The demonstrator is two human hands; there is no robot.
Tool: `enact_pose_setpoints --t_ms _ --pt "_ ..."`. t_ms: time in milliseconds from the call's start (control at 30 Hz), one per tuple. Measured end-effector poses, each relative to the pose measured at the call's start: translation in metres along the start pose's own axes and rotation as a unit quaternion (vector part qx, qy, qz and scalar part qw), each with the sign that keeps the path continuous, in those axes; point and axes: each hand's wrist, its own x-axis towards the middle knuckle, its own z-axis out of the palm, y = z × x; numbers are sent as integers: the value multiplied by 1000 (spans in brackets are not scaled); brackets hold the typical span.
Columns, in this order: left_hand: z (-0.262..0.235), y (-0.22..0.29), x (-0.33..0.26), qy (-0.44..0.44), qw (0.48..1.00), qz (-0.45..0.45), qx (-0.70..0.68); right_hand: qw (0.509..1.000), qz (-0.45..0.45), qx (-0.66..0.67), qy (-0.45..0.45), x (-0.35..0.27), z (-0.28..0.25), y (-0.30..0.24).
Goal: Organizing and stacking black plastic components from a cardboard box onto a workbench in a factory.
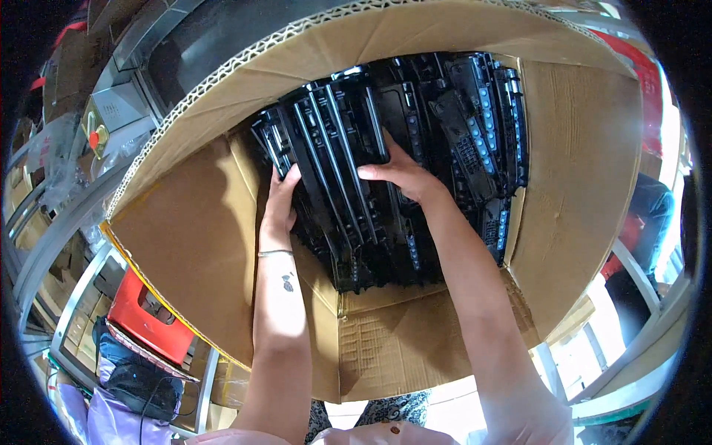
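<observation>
Long black plastic parts with glossy ribs stand side by side in a bundle inside a large open cardboard box. My left hand is closed on the bundle's left side, thumb up along the outer part. From the right, my right hand clasps the same bundle, its thumb laid across the ribs and its fingers partly hidden between the parts. More black plastic parts with rows of pale bluish spots are stacked to the right, some leaning at an angle.
The box's flaps stand spread outward, one on the left. Beyond them are a metal frame, a red plastic container, and a grey box with a red button. A seated person's leg shows at the far right.
</observation>
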Motion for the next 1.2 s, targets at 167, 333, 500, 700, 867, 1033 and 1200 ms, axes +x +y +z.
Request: enact_pose_setpoints --t_ms 167,333,500,700,867,1033,1200 --pt "-10 -6 -2 3 998 -49 -26 1000 8 -8 7 2 -2 4" --pt "-11 -15 -2 -47 996 -35 -66 999 -32 4 -14 -5 -1 -4" --pt "-17 -19 -11 -17 997 -28 -64 999 -50 14 4 -21 8 5" --pt "2 -1 0 -35 995 -43 -87 998 -64 -14 3 -6 -2 -19" --pt "13 11 -39 -8 992 -87 -96 994 -102 -28 7 -51 17 -40" --pt "46 52 -143 -66 995 -22 -69 989 -125 -67 48 -170 51 -97" --pt "93 173 -274 -136 987 -77 27 982 -176 39 61 -291 135 -150"
